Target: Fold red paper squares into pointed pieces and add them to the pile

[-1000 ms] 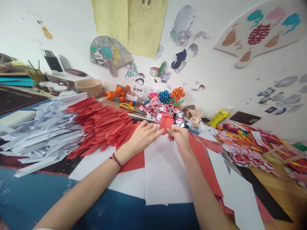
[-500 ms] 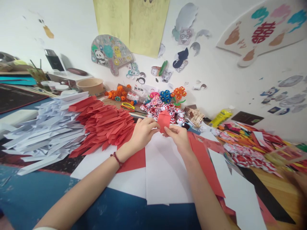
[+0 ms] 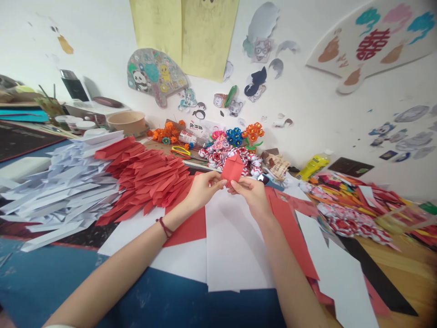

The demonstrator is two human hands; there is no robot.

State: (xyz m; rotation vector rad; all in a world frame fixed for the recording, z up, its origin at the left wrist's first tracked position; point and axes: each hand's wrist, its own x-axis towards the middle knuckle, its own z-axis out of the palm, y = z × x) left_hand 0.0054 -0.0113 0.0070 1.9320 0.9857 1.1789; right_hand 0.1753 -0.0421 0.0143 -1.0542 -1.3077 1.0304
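A small red folded paper [image 3: 232,169] with a pointed top is held up between both hands. My left hand [image 3: 205,187] pinches its lower left corner between thumb and fingers. On the other side, my right hand [image 3: 251,192] grips the lower right corner, thumb in front and the other fingers curled behind. Beneath the hands lie white paper sheets [image 3: 237,246] on the blue table, with a red sheet [image 3: 189,230] to their left. A heap of red folded paper strips [image 3: 146,175] is left of my left hand.
White folded strips [image 3: 75,187] are heaped at the far left. Red-and-white paper pieces [image 3: 218,157] and craft flowers [image 3: 235,135] stand behind the hands, near the wall. At the right are a yellow bottle [image 3: 313,166], white sheets [image 3: 344,273] and piled coloured paper pieces [image 3: 362,189].
The red folded paper has tilted slightly, and both hands have shifted their hold toward its bottom edge. My left fingers have dropped a little. A blurred hand at the right edge is gone.
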